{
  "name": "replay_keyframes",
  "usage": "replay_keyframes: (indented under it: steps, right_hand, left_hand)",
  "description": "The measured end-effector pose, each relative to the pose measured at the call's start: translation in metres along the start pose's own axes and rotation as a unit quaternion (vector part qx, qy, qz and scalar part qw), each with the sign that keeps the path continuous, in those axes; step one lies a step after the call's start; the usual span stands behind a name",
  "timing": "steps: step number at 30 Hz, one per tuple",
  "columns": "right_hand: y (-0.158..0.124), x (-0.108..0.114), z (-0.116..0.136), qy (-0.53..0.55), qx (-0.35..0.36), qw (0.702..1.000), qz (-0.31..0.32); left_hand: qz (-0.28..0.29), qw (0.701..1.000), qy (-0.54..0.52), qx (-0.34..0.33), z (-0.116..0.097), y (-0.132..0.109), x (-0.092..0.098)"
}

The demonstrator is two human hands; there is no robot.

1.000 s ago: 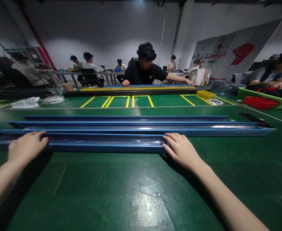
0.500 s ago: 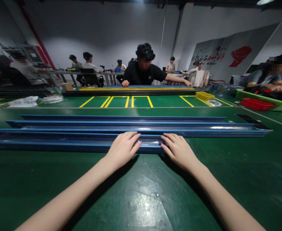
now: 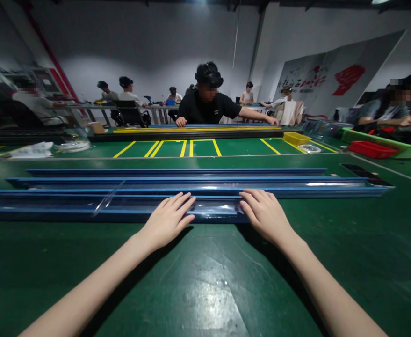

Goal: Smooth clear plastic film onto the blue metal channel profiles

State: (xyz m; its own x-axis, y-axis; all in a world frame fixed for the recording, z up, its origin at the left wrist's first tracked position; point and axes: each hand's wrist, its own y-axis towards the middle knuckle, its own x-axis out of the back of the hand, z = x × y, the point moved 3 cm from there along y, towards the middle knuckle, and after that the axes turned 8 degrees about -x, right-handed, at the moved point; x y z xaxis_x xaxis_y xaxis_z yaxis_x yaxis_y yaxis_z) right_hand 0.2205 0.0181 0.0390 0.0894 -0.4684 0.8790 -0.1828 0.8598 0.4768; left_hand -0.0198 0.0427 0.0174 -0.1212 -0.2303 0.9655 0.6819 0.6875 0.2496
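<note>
Long blue channel-shaped strips lie side by side across a green table (image 3: pixel 205 281). My left hand (image 3: pixel 168 217) rests on the nearest blue strip (image 3: pixel 61 208), fingers spread and pointing away from me. On the same strip, further right, lies my right hand (image 3: pixel 266 213), its fingers also apart, the fingertips at the strip's far edge. Between the hands the strip's inside shows shiny clear film (image 3: pixel 219 206). A narrow clear piece (image 3: pixel 109 199) slants across the strip left of my left hand. Behind, another blue strip (image 3: pixel 205 179) runs parallel.
Across the table a person in black (image 3: pixel 208 105) leans over yellow and black strips (image 3: pixel 191 131). A yellow tray (image 3: pixel 295 138), a red tray (image 3: pixel 371 150) and a green bin (image 3: pixel 401 146) stand at the right. A dark flat object (image 3: pixel 359 172) lies by the strips' right end.
My left hand has slid left along the strip, and the gap between my hands is wider. The slanting clear piece now shows at the left. The view has shifted slightly.
</note>
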Motion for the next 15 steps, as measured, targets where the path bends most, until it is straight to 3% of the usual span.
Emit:
replay_keyframes:
  steps: [8, 15]
  right_hand:
    - [0.002, 0.009, -0.010, -0.009, -0.086, 0.995, -0.058]
    - [0.002, 0.009, -0.027, 0.014, -0.192, 0.979, -0.072]
  left_hand:
    - [0.066, 0.995, -0.059, 0.049, 0.045, -0.027, 0.014]
    - [0.040, 0.992, -0.090, 0.073, 0.043, -0.019, 0.021]
